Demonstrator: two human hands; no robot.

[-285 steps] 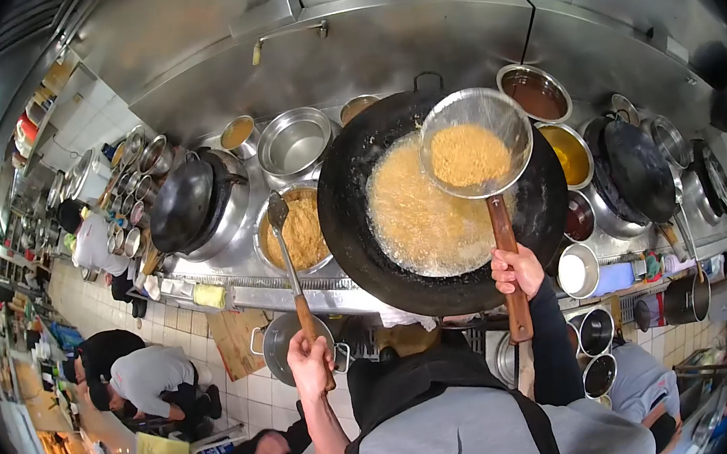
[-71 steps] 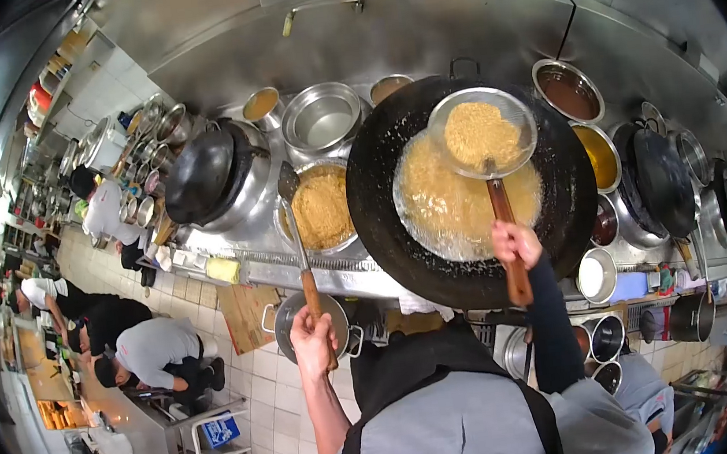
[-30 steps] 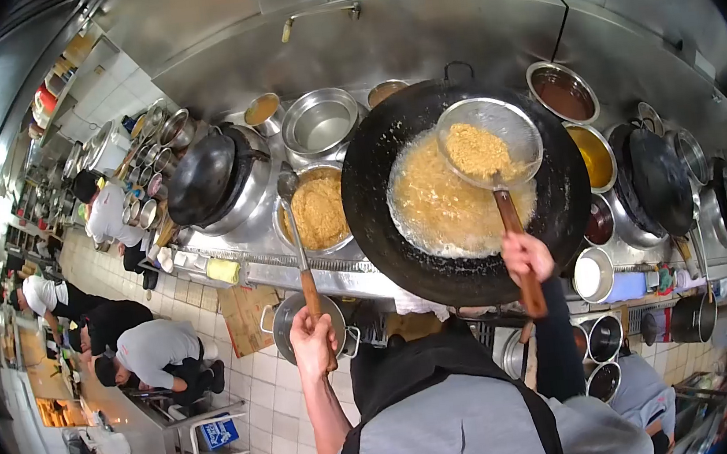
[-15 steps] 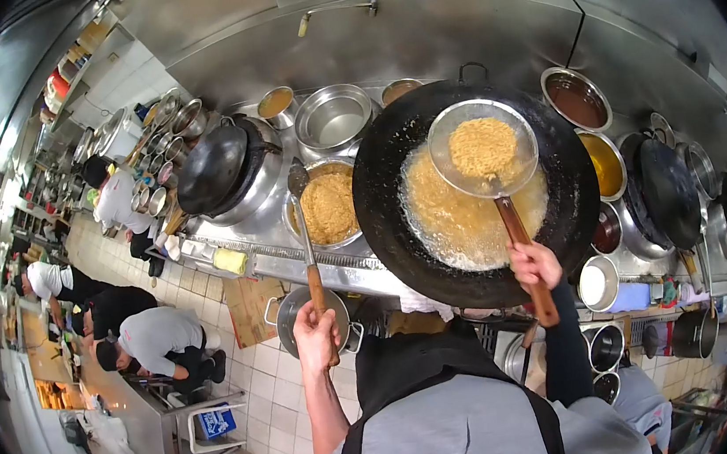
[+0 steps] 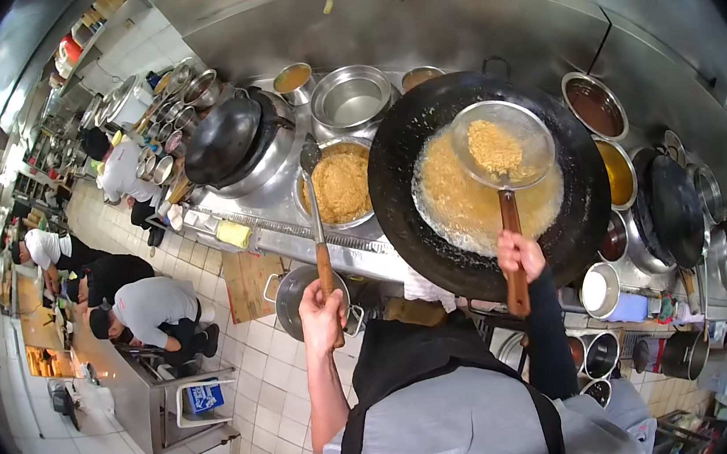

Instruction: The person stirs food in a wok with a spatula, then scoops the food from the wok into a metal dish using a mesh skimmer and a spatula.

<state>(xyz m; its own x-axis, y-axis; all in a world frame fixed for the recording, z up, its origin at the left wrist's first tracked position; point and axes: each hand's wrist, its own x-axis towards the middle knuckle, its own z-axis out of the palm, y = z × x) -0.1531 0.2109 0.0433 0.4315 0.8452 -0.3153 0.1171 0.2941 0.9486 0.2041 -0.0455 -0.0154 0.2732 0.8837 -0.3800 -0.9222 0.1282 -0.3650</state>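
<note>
My left hand (image 5: 323,313) is closed round the wooden handle of a long metal ladle (image 5: 315,210). The ladle's dark head is up, beside a metal bowl of golden crumbly food (image 5: 344,185). With my right hand (image 5: 521,256) I grip the wooden handle of a round mesh strainer (image 5: 534,143). A heap of golden bits (image 5: 493,144) lies toward the left side of its mesh. The strainer is over a large black wok (image 5: 397,192), where foamy, bubbling golden liquid (image 5: 460,217) fills the middle.
Left of the wok stand a pot of clear liquid (image 5: 352,100) and a second black wok (image 5: 223,141). To the right are bowls of brown sauce (image 5: 596,109) and yellow liquid (image 5: 616,172). Below the counter is a two-handled pot (image 5: 288,310). Several people (image 5: 155,306) work at left.
The view has shifted, so the counter sits farther right. The golden bits have slid toward the strainer's left side, and its handle now points more nearly straight toward me. Both hands keep their grips.
</note>
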